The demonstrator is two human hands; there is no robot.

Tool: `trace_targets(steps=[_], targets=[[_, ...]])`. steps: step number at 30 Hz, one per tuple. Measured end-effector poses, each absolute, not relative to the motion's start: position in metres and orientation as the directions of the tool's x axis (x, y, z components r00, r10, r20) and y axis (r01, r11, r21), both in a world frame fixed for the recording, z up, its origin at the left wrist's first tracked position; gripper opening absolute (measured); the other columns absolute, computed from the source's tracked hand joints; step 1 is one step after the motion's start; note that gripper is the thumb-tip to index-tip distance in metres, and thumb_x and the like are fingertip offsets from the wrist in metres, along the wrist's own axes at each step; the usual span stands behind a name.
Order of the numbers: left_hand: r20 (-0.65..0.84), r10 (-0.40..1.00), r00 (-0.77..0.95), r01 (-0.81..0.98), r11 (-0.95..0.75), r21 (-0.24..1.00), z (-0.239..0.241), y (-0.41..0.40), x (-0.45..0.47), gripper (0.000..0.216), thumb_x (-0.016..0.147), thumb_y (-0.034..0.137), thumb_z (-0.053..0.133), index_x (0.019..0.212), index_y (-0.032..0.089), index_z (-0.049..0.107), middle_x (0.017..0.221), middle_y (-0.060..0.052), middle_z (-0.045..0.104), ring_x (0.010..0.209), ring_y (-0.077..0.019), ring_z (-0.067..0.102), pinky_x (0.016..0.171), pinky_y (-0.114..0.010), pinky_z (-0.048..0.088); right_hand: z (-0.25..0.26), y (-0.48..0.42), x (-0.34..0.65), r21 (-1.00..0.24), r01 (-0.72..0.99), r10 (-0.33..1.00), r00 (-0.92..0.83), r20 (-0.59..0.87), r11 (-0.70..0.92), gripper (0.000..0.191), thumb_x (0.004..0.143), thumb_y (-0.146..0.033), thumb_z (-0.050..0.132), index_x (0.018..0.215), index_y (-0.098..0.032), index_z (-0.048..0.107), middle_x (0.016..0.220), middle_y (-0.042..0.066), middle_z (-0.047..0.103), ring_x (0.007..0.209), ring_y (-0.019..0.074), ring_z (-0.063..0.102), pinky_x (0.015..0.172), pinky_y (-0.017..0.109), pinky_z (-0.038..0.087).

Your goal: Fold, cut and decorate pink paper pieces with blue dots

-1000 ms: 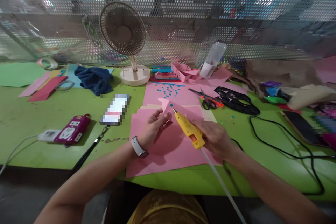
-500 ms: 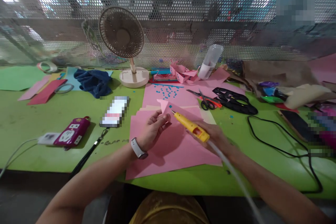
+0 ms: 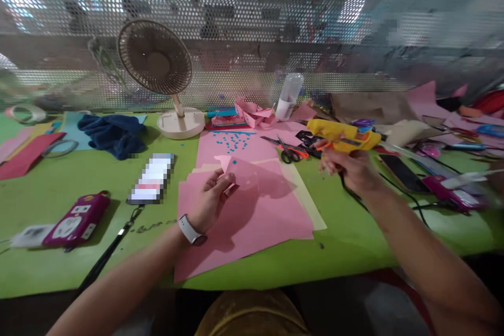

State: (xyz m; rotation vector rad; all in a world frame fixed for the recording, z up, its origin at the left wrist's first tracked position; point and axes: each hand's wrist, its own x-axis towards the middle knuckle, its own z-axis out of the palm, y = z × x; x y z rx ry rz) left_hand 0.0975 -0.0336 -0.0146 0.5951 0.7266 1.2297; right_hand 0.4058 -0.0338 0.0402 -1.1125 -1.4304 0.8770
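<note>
My left hand (image 3: 208, 200), with a white watch on the wrist, pinches a small folded pink paper piece (image 3: 238, 172) just above the large pink sheets (image 3: 252, 215) on the green table (image 3: 86, 178). My right hand (image 3: 352, 168) is closed round a yellow glue gun (image 3: 342, 134), held up over the right part of the table, well away from the paper. A white glue stick trails from the back of the gun to the right.
Scissors (image 3: 287, 149) and black scissors lie behind the pink sheets. A small fan (image 3: 157, 71), a blue cloth (image 3: 112, 134), a pixelated phone (image 3: 151, 178), a magenta power strip (image 3: 73, 220), black cables and paper clutter surround the work area. A perforated metal screen stands behind.
My right hand has carried the glue gun from the pink paper piece up and to the right. The left hand still holds the paper. The camera has turned right.
</note>
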Motion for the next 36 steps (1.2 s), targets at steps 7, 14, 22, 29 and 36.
trace_targets(steps=[7,14,22,29,36], targets=[[-0.185,0.97,0.157,-0.603,0.243,0.76,-0.015,-0.034,0.099,0.041,0.059,0.023,0.087,0.088,0.018,0.058,0.078,0.003,0.067,0.074,-0.0094,0.063,0.075,-0.025,0.054,-0.01,0.019,0.505,-0.197,0.961,0.867,-0.075,0.492,0.194,0.037,0.075,-0.03,0.061,0.11,-0.019,0.063,0.111,0.014,0.069,0.097,0.0301,0.064,0.086,0.042,0.049],[-0.177,0.967,0.186,-0.574,0.253,0.779,-0.016,-0.035,0.099,0.035,0.065,0.025,0.084,0.087,0.017,0.058,0.079,0.002,0.066,0.074,-0.0093,0.063,0.077,-0.025,0.053,-0.038,0.037,0.544,-0.137,0.951,0.907,-0.212,0.365,0.277,0.049,0.069,-0.024,0.062,0.118,-0.018,0.062,0.11,0.018,0.068,0.094,0.0333,0.064,0.084,0.049,0.049],[-0.208,0.959,0.191,-0.593,0.282,0.754,-0.017,-0.035,0.098,0.035,0.066,0.025,0.084,0.087,0.017,0.057,0.079,0.002,0.065,0.074,-0.0096,0.061,0.077,-0.026,0.052,-0.007,0.048,0.525,-0.152,0.899,0.865,-0.332,0.376,0.41,0.03,0.071,-0.032,0.067,0.101,-0.027,0.067,0.104,0.014,0.068,0.098,0.0319,0.061,0.088,0.051,0.046],[-0.243,0.951,0.193,-0.605,0.31,0.734,-0.016,-0.035,0.099,0.033,0.065,0.025,0.085,0.086,0.017,0.06,0.079,0.002,0.064,0.074,-0.0103,0.061,0.078,-0.026,0.051,0.001,0.101,0.383,-0.147,0.832,0.827,-0.481,0.292,0.535,0.016,0.093,-0.029,0.052,0.094,-0.021,0.065,0.099,0.009,0.067,0.095,0.0223,0.061,0.087,0.034,0.046],[-0.255,0.943,0.214,-0.62,0.333,0.711,-0.018,-0.035,0.098,0.041,0.06,0.029,0.088,0.086,0.017,0.059,0.076,0.002,0.065,0.071,-0.0106,0.061,0.073,-0.026,0.052,-0.022,0.148,0.305,-0.016,0.806,0.801,-0.585,0.129,0.592,0.016,0.094,-0.021,0.053,0.104,-0.013,0.062,0.106,0.013,0.065,0.096,0.0212,0.061,0.081,0.029,0.044]])
